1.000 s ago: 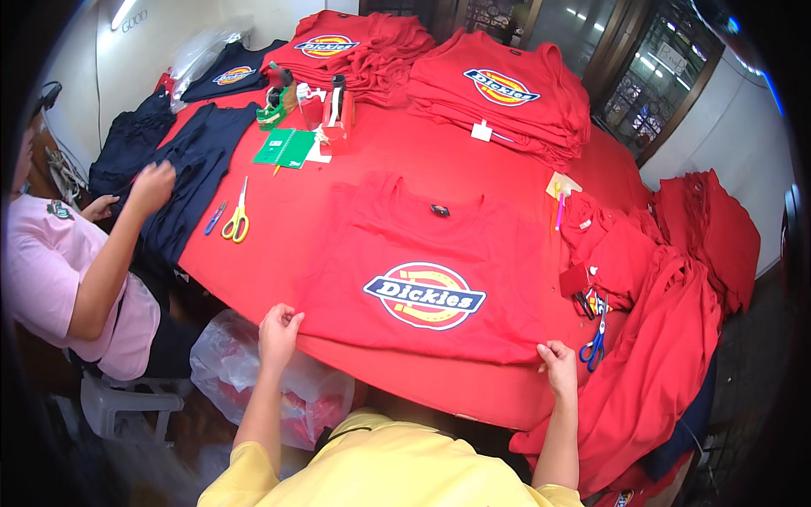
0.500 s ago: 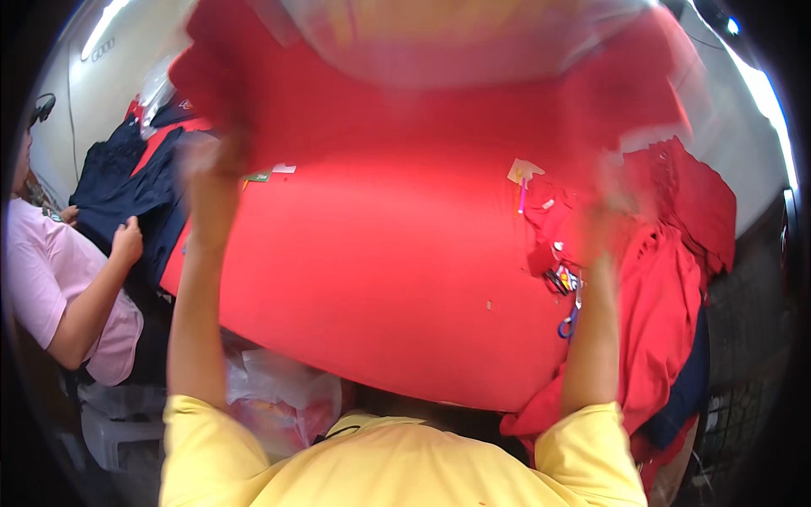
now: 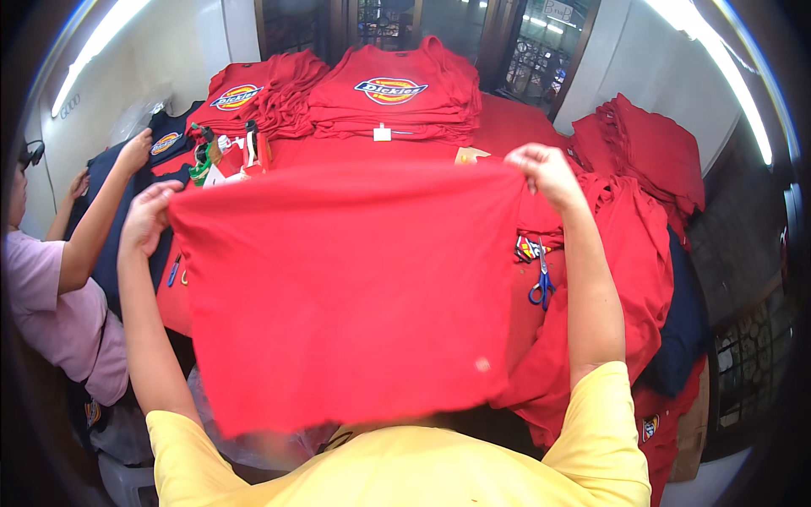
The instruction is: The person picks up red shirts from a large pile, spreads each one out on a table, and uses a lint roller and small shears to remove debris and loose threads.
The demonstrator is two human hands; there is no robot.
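left hand (image 3: pixel 150 218) and right hand (image 3: pixel 543 176) each pinch the red garment (image 3: pixel 346 296) — spread wide.

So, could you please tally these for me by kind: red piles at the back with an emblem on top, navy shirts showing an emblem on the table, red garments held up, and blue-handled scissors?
Emblem-topped red piles: 2
Navy shirt with emblem: 1
Held-up red garment: 1
Blue-handled scissors: 1
Total: 5

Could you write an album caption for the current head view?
Left hand and right hand hold a red cloth spread wide, with red shirts stacked beyond it.
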